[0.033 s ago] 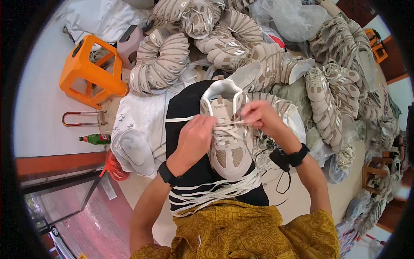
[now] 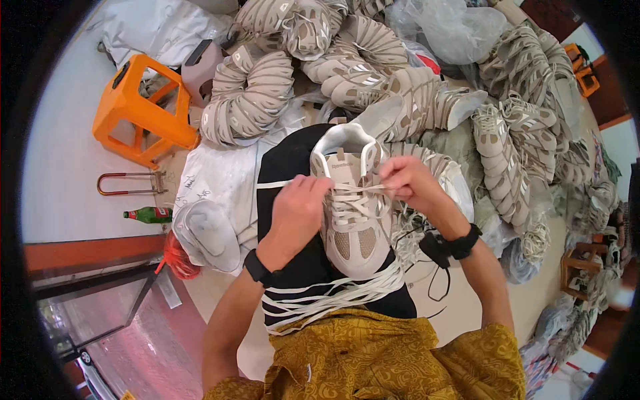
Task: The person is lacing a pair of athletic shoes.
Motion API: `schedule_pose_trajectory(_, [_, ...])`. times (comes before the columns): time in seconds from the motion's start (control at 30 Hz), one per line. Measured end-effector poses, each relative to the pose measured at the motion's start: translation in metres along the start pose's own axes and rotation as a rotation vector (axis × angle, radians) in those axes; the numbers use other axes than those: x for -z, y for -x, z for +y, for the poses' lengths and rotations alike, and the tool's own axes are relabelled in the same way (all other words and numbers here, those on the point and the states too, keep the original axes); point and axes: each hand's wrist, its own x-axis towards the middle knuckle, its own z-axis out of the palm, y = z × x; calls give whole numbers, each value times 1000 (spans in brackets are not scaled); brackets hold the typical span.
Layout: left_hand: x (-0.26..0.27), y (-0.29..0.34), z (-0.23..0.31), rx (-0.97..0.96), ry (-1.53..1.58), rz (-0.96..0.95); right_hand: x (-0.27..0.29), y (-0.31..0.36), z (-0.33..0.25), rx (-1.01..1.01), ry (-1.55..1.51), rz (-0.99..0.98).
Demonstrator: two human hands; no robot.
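Note:
A beige sneaker upper (image 2: 360, 257) lies on a black pad (image 2: 283, 157) across my lap, its toe towards me. White laces (image 2: 350, 207) criss-cross its front. My left hand (image 2: 297, 210) is closed at the left eyelet edge, pinching a lace whose length trails left over the pad. At the other side, my right hand (image 2: 410, 183) pinches a lace that stretches across the tongue. The fingertips of my left hand are partly hidden. A bundle of loose white laces (image 2: 333, 297) lies over the pad just below the toe.
Curled stacks of beige shoe uppers (image 2: 247, 100) lie ahead, with more stacked uppers (image 2: 500, 160) at the right. An orange stool (image 2: 143, 110) stands at the far left, near a green bottle (image 2: 150, 215) and a red plastic bundle (image 2: 181, 257). Clear plastic bags (image 2: 447, 30) lie at the back.
My right hand has shifted slightly to the right, and the lace across the tongue looks straighter. My left hand has barely moved.

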Motion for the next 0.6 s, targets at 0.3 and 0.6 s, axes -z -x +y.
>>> schedule_pose_trajectory(0.3, [11, 1, 1, 135, 75, 43, 22, 0, -23, 163, -263, -36])
schedule_pose_trajectory(0.6, [8, -2, -17, 270, 154, -180, -34, 39, 8, 612, 1160, 135])
